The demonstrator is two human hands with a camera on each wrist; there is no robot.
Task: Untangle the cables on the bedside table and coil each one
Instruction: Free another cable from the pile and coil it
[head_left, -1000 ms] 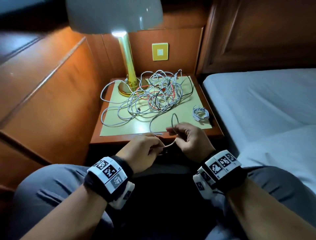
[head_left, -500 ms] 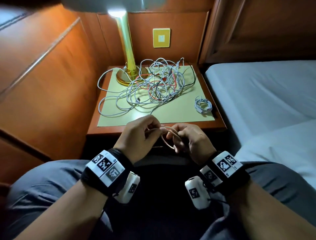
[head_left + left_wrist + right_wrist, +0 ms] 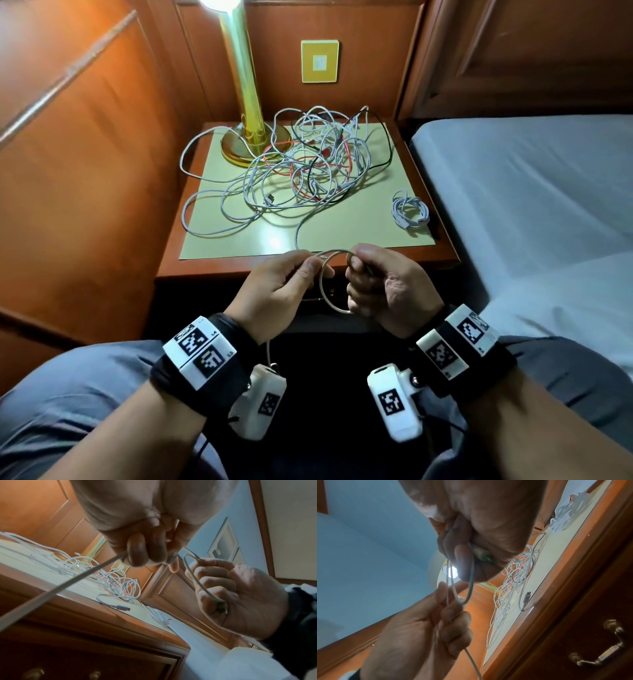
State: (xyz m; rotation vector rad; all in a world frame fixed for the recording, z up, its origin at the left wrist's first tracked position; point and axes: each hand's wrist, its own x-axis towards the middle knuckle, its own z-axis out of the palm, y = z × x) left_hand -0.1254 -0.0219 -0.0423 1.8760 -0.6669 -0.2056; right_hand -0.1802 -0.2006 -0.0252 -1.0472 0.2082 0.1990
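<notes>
A tangle of white, red and black cables [image 3: 308, 171] lies on the bedside table [image 3: 205, 270] in front of the lamp. One white cable [image 3: 298, 236] runs from it to my hands at the front edge. It forms a small loop [image 3: 327, 294] between them. My left hand [image 3: 317, 272] pinches the strand [image 3: 68, 584] with thumb and fingers. My right hand [image 3: 356, 265] grips the loop, with the cable's plug [image 3: 222, 607] in its palm. A coiled white cable [image 3: 409, 212] rests at the table's right edge.
A brass lamp [image 3: 246, 137] stands at the table's back left. Wooden panelling closes the left side, and a bed with a grey sheet [image 3: 531, 205] lies on the right. Below the tabletop is a drawer with a metal handle [image 3: 599, 649].
The cable end that stood up above my right hand is now gathered into a round loop between both hands. My hands have drawn together at the table's front edge.
</notes>
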